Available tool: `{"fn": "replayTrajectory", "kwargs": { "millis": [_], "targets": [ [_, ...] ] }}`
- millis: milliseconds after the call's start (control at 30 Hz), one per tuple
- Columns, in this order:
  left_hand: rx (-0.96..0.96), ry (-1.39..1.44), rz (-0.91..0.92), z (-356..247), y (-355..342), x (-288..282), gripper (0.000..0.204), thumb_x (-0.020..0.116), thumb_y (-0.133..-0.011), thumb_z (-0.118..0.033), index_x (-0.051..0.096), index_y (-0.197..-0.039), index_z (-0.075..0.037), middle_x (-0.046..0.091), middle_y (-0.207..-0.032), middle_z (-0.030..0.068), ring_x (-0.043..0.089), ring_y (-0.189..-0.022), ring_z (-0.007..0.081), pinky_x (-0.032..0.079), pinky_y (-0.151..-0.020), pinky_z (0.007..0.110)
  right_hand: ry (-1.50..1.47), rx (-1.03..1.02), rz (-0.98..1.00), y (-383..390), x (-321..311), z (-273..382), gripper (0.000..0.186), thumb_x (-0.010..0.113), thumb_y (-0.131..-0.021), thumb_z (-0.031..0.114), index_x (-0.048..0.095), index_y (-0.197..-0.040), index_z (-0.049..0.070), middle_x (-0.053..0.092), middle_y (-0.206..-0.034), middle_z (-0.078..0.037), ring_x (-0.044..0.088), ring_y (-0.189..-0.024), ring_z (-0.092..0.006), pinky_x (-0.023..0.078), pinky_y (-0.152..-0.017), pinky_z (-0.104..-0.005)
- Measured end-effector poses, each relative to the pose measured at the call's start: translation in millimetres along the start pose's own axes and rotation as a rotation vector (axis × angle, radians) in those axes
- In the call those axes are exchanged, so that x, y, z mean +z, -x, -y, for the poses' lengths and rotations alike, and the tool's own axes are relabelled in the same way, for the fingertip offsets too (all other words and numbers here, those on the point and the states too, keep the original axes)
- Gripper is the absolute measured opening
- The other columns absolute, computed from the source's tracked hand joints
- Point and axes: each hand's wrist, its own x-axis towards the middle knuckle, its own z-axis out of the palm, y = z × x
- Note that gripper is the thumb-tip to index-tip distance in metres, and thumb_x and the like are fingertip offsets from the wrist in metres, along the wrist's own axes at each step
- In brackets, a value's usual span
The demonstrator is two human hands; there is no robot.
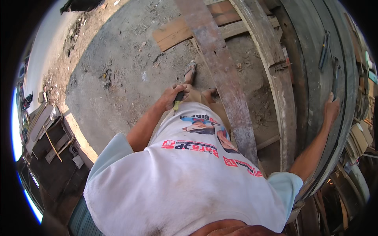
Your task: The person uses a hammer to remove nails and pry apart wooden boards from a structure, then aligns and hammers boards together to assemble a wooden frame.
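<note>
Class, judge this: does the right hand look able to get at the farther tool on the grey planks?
Probably yes: nothing visible covers the farther tool, and the right hand is close, though it seems occupied with the nearer tool.

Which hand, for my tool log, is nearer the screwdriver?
Left: the left hand grips the screwdriver; the right hand is well to its right, by the curved planks.

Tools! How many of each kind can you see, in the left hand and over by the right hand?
Screwdriver, in the left hand: 1
Long slim hand tools by the right hand, exact kind unclear: 2
Total: 3
</note>
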Motion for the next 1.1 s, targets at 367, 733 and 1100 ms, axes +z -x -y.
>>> {"fn": "replayTrajectory", "kwargs": {
  "millis": [367, 733, 1100],
  "targets": [
    [0.053, -0.344, 0.126, -86, -10, 8, 0.041, 0.064, -0.099, -0.04, 0.06, -0.115, -0.003, 0.067, -0.102, 0.0068, 0.062, -0.081, 0.0112, 0.053, -0.073, 0.026, -1.071, 0.403, 0.124, 254, -71, 197, 0.033, 0.06, -0.104, 0.03, 0.059, -0.101, -0.003, 0.057, -0.07, -0.004, 0.055, -0.057, -0.0139, 0.046, -0.051, -0.031],
    [0.13, -0.437, 0.143, -147, -42, 13, 0.033, 0.067, -0.098, -0.034, 0.062, -0.107, -0.002, 0.067, -0.092, 0.0063, 0.061, -0.074, 0.0116, 0.054, -0.069, 0.028, -1.073, -0.093, 0.104, 313, -65, 342, 0.028, 0.056, -0.106, 0.025, 0.056, -0.11, -0.003, 0.059, -0.074, -0.005, 0.056, -0.059, -0.0138, 0.047, -0.058, -0.0297],
    [0.108, -0.398, 0.031, -137, -33, -32, 0.041, 0.066, -0.099, -0.038, 0.06, -0.111, 0.0, 0.067, -0.096, 0.0072, 0.063, -0.078, 0.0133, 0.055, -0.071, 0.029, -0.832, -0.033, 0.378, 307, -74, 372, 0.049, 0.054, -0.107, 0.041, 0.056, -0.111, -0.008, 0.062, -0.076, -0.025, 0.062, -0.069, -0.0445, 0.051, -0.068, -0.049]
  ]
}}
